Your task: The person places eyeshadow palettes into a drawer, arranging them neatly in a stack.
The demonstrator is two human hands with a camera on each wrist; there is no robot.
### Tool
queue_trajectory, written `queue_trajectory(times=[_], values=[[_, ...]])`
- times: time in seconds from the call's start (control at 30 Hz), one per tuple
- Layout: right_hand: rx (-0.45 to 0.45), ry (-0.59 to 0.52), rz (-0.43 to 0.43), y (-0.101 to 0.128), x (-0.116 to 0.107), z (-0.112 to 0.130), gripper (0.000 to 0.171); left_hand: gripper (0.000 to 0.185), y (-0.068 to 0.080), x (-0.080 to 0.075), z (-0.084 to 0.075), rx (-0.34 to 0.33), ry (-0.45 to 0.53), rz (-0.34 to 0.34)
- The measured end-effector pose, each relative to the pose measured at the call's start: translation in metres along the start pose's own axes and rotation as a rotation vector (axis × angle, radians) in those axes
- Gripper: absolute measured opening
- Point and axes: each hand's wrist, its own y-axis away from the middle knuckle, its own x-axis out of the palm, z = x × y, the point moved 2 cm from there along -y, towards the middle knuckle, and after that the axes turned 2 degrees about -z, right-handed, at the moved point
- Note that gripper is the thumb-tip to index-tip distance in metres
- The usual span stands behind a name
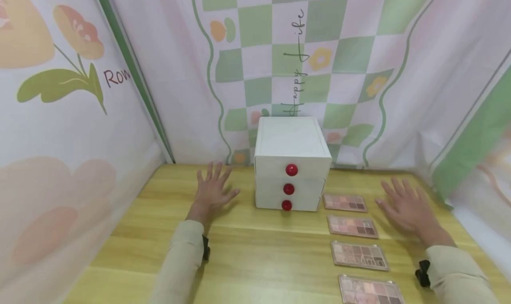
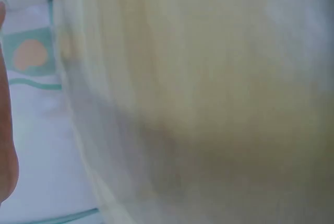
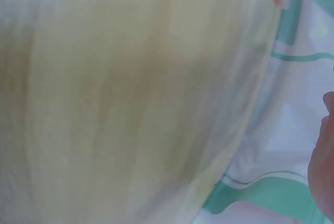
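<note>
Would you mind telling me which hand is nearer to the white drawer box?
Left. The left hand lies just left of the drawer box; the right hand sits farther right, beyond the eyeshadow palettes.

"Happy Life" on the checked backdrop (image 1: pixel 295 64); "Row" on the left cloth (image 1: pixel 72 118).

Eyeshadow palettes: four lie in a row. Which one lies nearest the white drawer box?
The farthest palette, at the row's far end, right beside the drawer box's bottom drawer.

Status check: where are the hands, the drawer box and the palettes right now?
Left hand open, flat left of drawer box. Right hand open, right of palettes. All three drawers shut, four palettes in a row on table. Nothing in the way.
</note>
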Motion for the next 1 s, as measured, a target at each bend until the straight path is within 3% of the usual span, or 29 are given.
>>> queue_trajectory(times=[0.2,0.47,0.57,0.67,0.83,1.0], values=[[-0.031,0.061,-0.039,-0.001,-0.016,0.018,0.073,0.088,-0.001,-0.015,-0.009,0.064,0.037,-0.076],[-0.068,0.116,-0.129,0.004,-0.040,0.064,0.075,0.090,0.003,-0.043,-0.032,0.173,0.157,-0.213],[-0.092,0.078,-0.172,0.006,-0.046,0.082,0.069,0.094,0.003,-0.053,-0.043,0.187,0.307,-0.289],[-0.112,0.022,-0.207,0.012,-0.051,0.100,0.061,0.102,0.002,-0.065,-0.055,0.168,0.531,-0.308],[-0.130,-0.109,-0.227,0.019,-0.056,0.133,0.054,0.091,-0.005,-0.082,-0.067,0.074,0.889,-0.235],[-0.128,-0.299,-0.199,0.022,-0.058,0.160,0.045,0.090,-0.022,-0.090,-0.074,0.031,1.049,-0.167]])
